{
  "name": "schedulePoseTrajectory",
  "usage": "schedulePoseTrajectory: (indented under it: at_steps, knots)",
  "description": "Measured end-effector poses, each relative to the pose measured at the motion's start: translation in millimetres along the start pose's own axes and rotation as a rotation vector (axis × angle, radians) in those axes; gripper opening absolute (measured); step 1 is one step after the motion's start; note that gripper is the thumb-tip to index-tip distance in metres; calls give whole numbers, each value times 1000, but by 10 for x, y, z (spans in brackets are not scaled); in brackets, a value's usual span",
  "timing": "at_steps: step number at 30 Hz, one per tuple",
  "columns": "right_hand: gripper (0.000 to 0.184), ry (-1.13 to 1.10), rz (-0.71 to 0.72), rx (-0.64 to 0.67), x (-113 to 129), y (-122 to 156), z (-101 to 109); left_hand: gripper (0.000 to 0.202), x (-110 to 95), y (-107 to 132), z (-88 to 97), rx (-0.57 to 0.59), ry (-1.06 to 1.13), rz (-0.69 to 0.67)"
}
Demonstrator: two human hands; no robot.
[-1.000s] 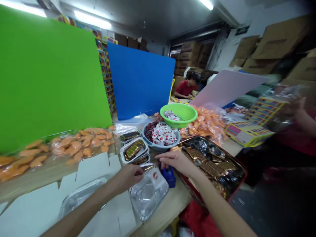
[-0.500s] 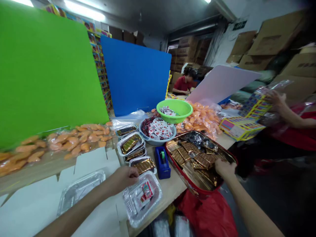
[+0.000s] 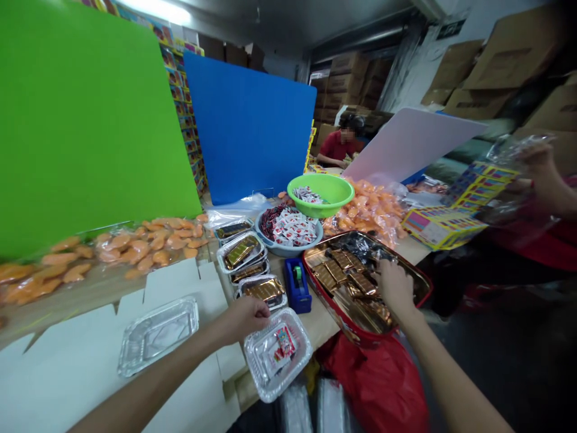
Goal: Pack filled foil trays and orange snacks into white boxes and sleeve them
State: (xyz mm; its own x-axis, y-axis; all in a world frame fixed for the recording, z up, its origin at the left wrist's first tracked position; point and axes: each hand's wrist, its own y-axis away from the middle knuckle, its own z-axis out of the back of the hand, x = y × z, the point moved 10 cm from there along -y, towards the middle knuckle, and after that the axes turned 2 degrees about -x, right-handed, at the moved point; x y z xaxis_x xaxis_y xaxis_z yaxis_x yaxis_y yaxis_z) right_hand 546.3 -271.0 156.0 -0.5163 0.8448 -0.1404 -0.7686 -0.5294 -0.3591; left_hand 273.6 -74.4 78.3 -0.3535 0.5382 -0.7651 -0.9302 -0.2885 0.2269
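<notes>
My left hand (image 3: 250,316) pinches the rim of a foil tray (image 3: 297,373), which sticks out past the table's front edge. Small red and white printed packets (image 3: 283,343) lie inside that tray. Over a red-rimmed tin (image 3: 331,317), my right hand (image 3: 396,291) reaches down with its fingertips blurred and partly hidden, so its grip is unclear. Gold-wrapped bars (image 3: 331,273) fill much of the tin, and dark packets (image 3: 360,245) lie at its back. Just beyond my left hand stands a foil tray holding gold-wrapped bars (image 3: 265,288).
More filled foil trays (image 3: 243,249) stand behind, next to a blue tape dispenser (image 3: 297,285). A bare foil tray (image 3: 157,334) rests on white cardboard (image 3: 189,391). Bowls of sachets (image 3: 295,227) and bagged orange pieces (image 3: 374,210) lie farther back. A co-worker's hand (image 3: 536,153) holds plastic at right.
My left hand and its foil tray have shifted right, the tray now overhanging the edge more. My right hand has moved left and farther back within the tin. The view has tilted slightly.
</notes>
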Motion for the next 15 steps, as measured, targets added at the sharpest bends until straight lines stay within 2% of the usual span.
schedulePoseTrajectory:
  at_steps: [3, 5, 7, 9, 11, 12, 13, 15]
  knots:
    - [21, -288, -40, 55, -133, -23, -212, 25, -27, 22, -8, -8, -10, 11]
    - [27, -421, -74, 55, -209, -39, -295, 25, -25, 35, -12, -12, -14, 22]
    - [33, -458, -81, 27, -194, -36, -268, 26, -15, 33, -23, -16, -18, 29]
    - [33, -593, -99, -7, -80, 19, -139, 26, -9, 15, -38, -21, -26, 34]
    - [32, -908, -120, 46, 181, 144, -3, 27, -19, -11, -60, -19, -22, 34]
    - [34, -1095, -111, 124, 388, 231, 56, 27, -32, -25, -70, -18, -18, 29]
    - [39, -1248, -80, 245, 645, 335, 106, 27, -50, -37, -78, -16, -16, 20]
    - [45, -1359, 45, 494, 1158, 554, 213, 27, -85, -48, -82, -14, -24, -2]
